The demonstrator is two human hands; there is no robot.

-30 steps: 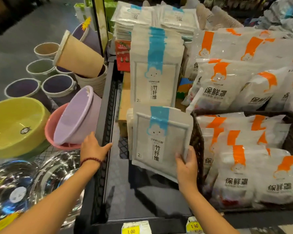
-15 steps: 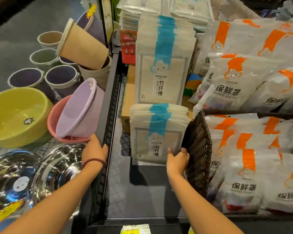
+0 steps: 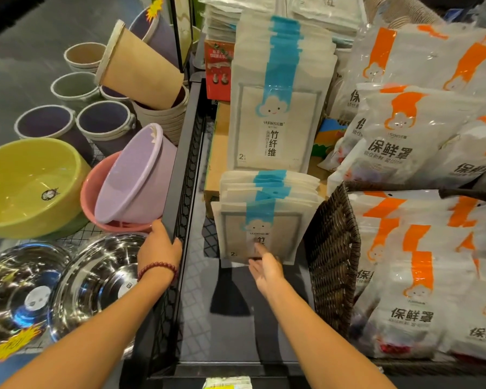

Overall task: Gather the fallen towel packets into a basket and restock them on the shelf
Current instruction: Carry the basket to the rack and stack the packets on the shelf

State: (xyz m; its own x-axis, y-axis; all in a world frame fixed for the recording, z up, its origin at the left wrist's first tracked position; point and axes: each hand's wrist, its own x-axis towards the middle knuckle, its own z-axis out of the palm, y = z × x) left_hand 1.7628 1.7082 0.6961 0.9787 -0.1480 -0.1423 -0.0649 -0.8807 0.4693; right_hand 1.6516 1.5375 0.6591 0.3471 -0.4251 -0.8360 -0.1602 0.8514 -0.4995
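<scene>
A short row of white towel packets with blue stripes stands upright on the dark shelf floor. Behind it a taller stack of the same packets leans on a cardboard box. My right hand reaches forward with straight fingers, its fingertips against the lower front of the nearest packet. My left hand grips the black wire shelf divider, with a bead bracelet on the wrist. A dark wicker basket stands just right of the packets.
The wicker basket holds white bags with orange stripes; more of them pile up behind. Left of the divider lie steel bowls, plastic basins and stacked bins. Price tags line the front edge.
My right hand set the packet upright into the front row, let go of its right edge and moved to its lower front. The left hand stayed on the divider.
</scene>
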